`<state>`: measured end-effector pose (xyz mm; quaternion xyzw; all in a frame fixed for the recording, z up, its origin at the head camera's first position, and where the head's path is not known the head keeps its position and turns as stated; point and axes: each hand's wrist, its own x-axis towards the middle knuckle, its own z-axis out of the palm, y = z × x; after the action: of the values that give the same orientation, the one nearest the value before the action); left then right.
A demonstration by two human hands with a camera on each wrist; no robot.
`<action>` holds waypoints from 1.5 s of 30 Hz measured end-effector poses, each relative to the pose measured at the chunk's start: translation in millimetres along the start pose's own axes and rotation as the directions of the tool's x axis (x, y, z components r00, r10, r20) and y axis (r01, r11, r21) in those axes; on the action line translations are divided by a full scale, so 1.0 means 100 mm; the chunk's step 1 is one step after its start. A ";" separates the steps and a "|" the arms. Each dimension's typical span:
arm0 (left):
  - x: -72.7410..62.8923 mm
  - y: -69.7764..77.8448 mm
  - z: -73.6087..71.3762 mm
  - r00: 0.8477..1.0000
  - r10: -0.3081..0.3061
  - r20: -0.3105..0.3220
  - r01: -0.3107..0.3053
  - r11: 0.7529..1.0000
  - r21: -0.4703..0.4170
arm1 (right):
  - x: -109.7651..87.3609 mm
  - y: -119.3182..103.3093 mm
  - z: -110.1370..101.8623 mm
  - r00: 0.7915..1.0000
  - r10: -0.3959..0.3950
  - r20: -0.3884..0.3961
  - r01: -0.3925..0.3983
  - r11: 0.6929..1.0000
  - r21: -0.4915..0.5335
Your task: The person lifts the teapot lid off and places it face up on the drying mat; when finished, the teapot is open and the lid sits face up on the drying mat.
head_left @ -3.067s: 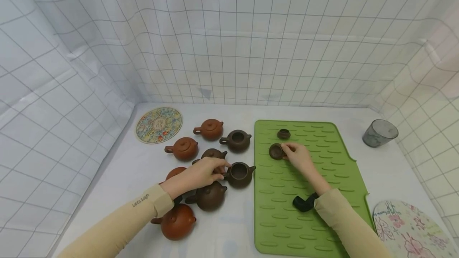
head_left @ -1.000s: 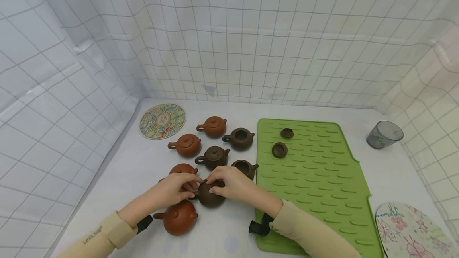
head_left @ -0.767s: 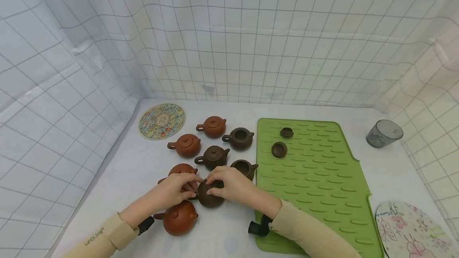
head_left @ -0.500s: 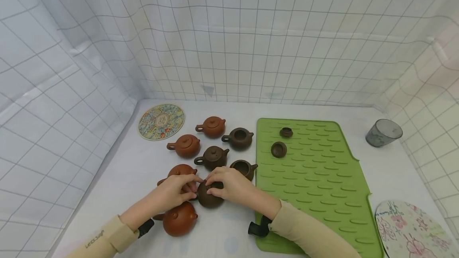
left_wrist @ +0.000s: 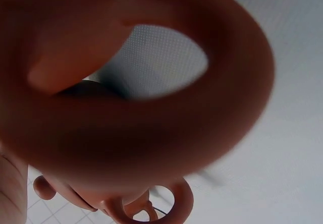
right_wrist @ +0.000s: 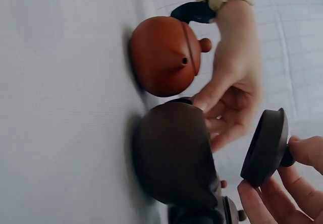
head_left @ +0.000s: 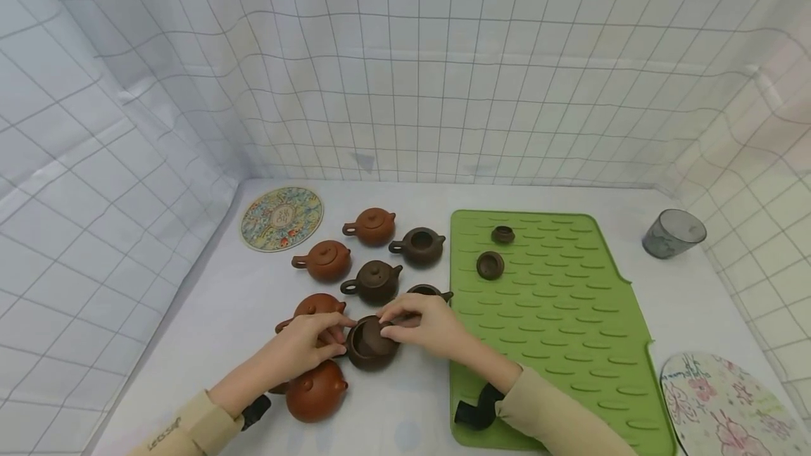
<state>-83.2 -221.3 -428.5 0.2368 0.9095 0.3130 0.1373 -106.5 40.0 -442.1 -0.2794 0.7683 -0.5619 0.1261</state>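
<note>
Whereas half a second ago the lid point(right_wrist: 265, 146) sat on the dark brown teapot point(right_wrist: 171, 153), it is now raised and tilted above the pot's right side, and the round opening shows. The pot itself remains near the middle of the near edge of the counter point(head_left: 393, 421).

Right hand point(head_left: 434, 326): thumb and fingers pinch the lid at its knob; lid clear of the rim in the right wrist view. Left hand point(head_left: 310, 343): fingers bent, thumb and fingers closed at the pot's handle, which is mostly hidden.

Surface: white-covered counter. Seven other teapots stand left of the green mat point(head_left: 551, 343): four reddish-brown, such as the one nearest the near edge point(head_left: 315, 400), and three dark brown, two of them lidless. Two small dark lids point(head_left: 491, 266) lie on the green mat, towards its far left corner. Colourful round mat point(head_left: 281, 219) near the counter's far left corner; grey tumbler point(head_left: 673, 234) near the far right corner; flower-patterned round mat point(head_left: 728, 400) towards the near right corner.

Room: white grid-lined curtain point(head_left: 405, 90) along the far edge and both sides.
</note>
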 end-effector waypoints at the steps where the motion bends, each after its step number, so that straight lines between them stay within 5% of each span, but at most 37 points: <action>1: 0.00 0.00 0.00 1.000 -0.001 0.000 0.001 1.000 -0.001 | -0.02 0.00 -0.04 0.999 0.038 0.000 -0.038 0.998 0.049; 5: 0.00 0.00 0.00 1.000 0.009 0.000 -0.009 1.000 -0.005 | -0.14 0.02 -0.23 0.980 0.197 0.005 -0.194 0.958 0.213; 9: -0.01 0.00 0.00 1.000 0.019 -0.007 -0.019 1.000 -0.006 | -0.29 0.06 -0.45 0.947 0.320 0.007 -0.296 0.870 0.394; 15: 0.00 0.00 0.00 1.000 0.014 0.006 -0.014 1.000 -0.019 | -0.49 0.22 -0.77 0.949 0.314 0.003 -0.238 0.713 0.660; 19: -0.01 -0.01 0.01 1.000 0.008 0.003 -0.008 1.000 -0.023 | -0.60 0.34 -0.90 0.952 0.306 -0.005 -0.211 0.669 0.713; 26: -0.01 -0.01 0.01 1.000 0.019 -0.012 -0.019 1.000 -0.010 | -0.73 0.53 -1.06 0.909 0.414 -0.048 -0.272 0.677 0.683; 36: -0.02 0.00 0.01 1.000 0.016 -0.010 -0.016 1.000 -0.026 | -0.86 0.63 -1.13 0.826 0.548 -0.135 -0.443 0.778 0.445; 41: -0.03 -0.01 0.01 1.000 0.008 -0.012 -0.009 1.000 -0.025 | -0.89 0.63 -1.12 0.811 0.556 -0.180 -0.480 0.810 0.337; 45: -0.02 -0.01 0.02 1.000 0.016 -0.011 -0.016 0.999 -0.028 | -0.92 0.63 -1.11 0.828 0.528 -0.190 -0.475 0.839 0.266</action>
<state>-80.9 -222.6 -430.6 0.2404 0.9038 0.3281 0.1331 -106.7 193.9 -474.7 0.0226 0.7616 -0.6166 0.1982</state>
